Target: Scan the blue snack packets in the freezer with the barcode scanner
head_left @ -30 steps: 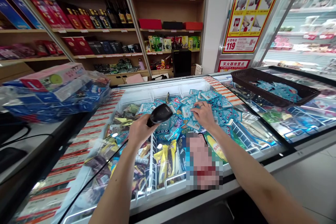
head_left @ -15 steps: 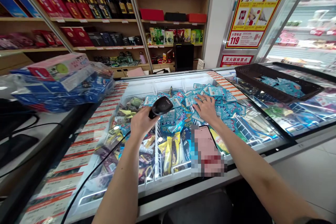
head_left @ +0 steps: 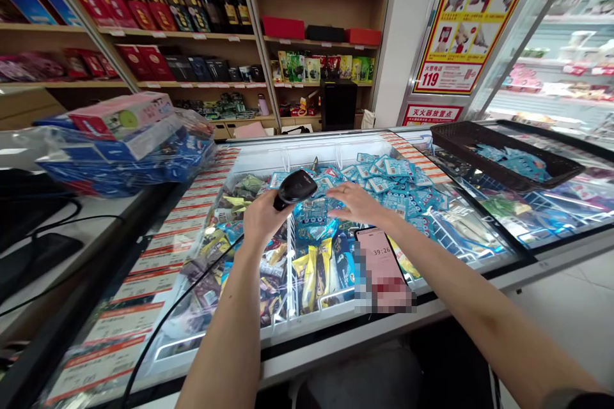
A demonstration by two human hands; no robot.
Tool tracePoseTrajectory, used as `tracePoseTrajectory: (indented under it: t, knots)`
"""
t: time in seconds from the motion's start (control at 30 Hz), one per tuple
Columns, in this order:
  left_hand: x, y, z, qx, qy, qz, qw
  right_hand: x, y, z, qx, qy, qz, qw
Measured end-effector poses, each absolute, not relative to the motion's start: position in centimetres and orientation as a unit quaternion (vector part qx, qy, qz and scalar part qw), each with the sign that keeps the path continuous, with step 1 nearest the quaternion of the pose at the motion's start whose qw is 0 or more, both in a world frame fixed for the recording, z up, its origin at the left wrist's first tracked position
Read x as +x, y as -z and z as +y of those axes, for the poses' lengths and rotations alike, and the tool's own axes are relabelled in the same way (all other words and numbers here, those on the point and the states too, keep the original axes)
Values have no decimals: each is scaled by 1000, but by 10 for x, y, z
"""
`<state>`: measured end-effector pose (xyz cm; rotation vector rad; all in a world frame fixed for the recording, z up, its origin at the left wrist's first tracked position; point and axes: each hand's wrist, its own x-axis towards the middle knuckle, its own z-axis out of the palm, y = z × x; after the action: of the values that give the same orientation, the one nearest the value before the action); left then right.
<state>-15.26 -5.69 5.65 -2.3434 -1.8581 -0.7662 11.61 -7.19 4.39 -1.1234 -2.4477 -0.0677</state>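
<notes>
My left hand [head_left: 261, 220] is wrapped around the handle of a black barcode scanner [head_left: 297, 188], whose head points right over the freezer. A black cable runs from it down to the lower left. My right hand [head_left: 359, 203] hovers just right of the scanner, fingers spread, fingertips beside a blue packet [head_left: 314, 211]; contact with it cannot be made out. Behind that hand lies a heap of similar blue packets [head_left: 396, 169] on top of the freezer goods. A phone [head_left: 381, 259], partly blurred out, rests near the front edge below my right wrist.
Wire dividers split the chest freezer [head_left: 283, 332], with yellow-wrapped ice creams [head_left: 314, 268] in front. A dark basket [head_left: 508, 156] holding blue packets sits on the right. Plastic-wrapped boxes [head_left: 125, 147] stand at left beside price labels [head_left: 163, 255]. Stocked shelves [head_left: 192, 35] line the back.
My right hand has drawn left and slightly nearer, from the heap of blue packets to beside the scanner. My left hand keeps the scanner in nearly the same place. The view has shifted slightly.
</notes>
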Motion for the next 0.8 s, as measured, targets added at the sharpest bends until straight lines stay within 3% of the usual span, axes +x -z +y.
tracePoseTrajectory:
  t: [0.17,0.33,0.47,0.7,0.8]
  knots:
    - [-154,-58,-61,-752,259,-606,15,84,-38,-79,-362,49,-916,167]
    - [-155,-59,-62,-754,271,-598,13,94,-43,-82,-341,60,-919,189]
    - [-155,-60,-62,-755,272,-596,11,125,-45,-86,-407,27,-874,266]
    - [-151,-58,-63,-765,265,-586,15,175,-21,-97,-481,-246,-667,513]
    - [-146,-58,-64,-779,262,-569,16,185,-15,-99,-478,-301,-583,584]
